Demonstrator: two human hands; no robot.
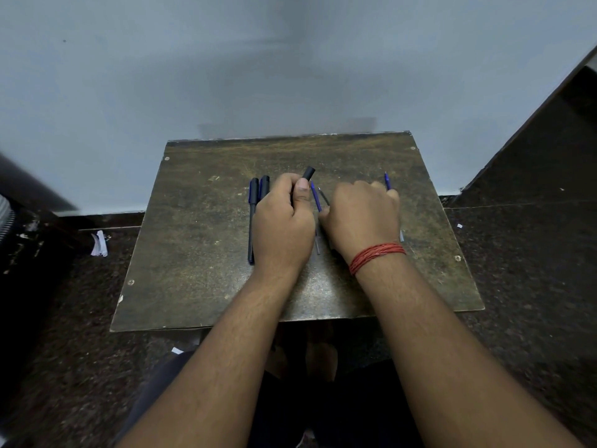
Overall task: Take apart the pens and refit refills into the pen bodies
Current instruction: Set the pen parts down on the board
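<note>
My left hand grips a black pen body, whose end sticks up past the thumb. Left of it two capped black pens lie side by side on the small wooden table. Between my hands lies a blue refill, with a thin grey refill next to it. My right hand rests curled on the table with its fingers over some pen parts. Another blue refill pokes out beyond its knuckles, and a grey tip shows near the wrist. What that hand holds is hidden.
The table stands against a pale wall on a dark speckled floor. Scraps of white paper lie on the floor at the left. A red thread band circles my right wrist. My knees show below the table's front edge.
</note>
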